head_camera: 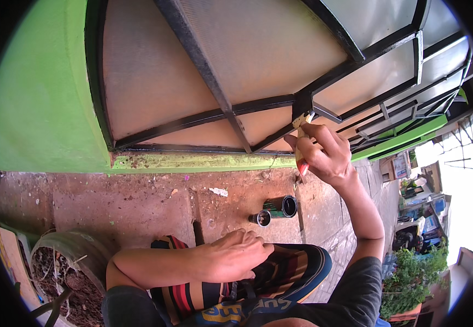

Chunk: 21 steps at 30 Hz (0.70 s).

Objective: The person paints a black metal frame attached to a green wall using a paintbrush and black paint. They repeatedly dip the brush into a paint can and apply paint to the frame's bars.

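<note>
My right hand [324, 153] grips a paintbrush [299, 149] by its handle, which has a red end. The brush's head [303, 118] is up against a black metal bar [303, 103] of a framed window grille, where several bars meet. Behind the grille are translucent panes [257, 53]. My left hand [236, 253] rests over my lap and striped shorts, its fingers bent; the underside of that hand is hidden. On the paving beyond it lie or stand a dark paint can [280, 207] and a smaller cup [261, 218] with dark stuff inside.
A green wall [36, 90] and a green ledge [203, 162] border the grille. At lower left, a pot of soil [70, 278] with a plant stem sits close to my left elbow. Paint flakes [219, 191] dot the paving. Leafy plants [414, 278] grow at right.
</note>
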Each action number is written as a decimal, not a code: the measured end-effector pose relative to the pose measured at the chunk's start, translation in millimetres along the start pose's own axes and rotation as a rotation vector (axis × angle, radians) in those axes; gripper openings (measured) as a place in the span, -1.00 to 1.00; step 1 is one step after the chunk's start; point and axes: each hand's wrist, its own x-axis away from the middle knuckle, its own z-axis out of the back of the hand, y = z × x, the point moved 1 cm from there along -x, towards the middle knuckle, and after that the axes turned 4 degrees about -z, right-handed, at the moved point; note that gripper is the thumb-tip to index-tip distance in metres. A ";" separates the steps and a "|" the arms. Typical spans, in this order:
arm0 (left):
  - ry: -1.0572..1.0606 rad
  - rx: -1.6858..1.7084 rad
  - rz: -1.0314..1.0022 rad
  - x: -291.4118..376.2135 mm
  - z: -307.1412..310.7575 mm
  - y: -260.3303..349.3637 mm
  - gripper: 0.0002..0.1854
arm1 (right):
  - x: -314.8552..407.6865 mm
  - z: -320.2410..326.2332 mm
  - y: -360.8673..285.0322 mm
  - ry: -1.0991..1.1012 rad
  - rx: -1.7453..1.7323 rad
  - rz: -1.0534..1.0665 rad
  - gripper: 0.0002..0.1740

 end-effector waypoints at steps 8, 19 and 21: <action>0.007 -0.005 0.000 0.3 2.4 1.1 -0.54 | -20.6 12.9 26.7 0.236 0.046 -0.184 -0.54; 0.050 0.006 -0.012 2.5 -1.1 -2.9 -0.56 | -19.5 30.4 27.3 0.245 0.312 0.068 -0.59; 0.035 0.005 -0.005 1.3 -1.5 -3.8 -0.55 | -19.3 28.0 21.7 0.091 0.268 -0.009 -0.59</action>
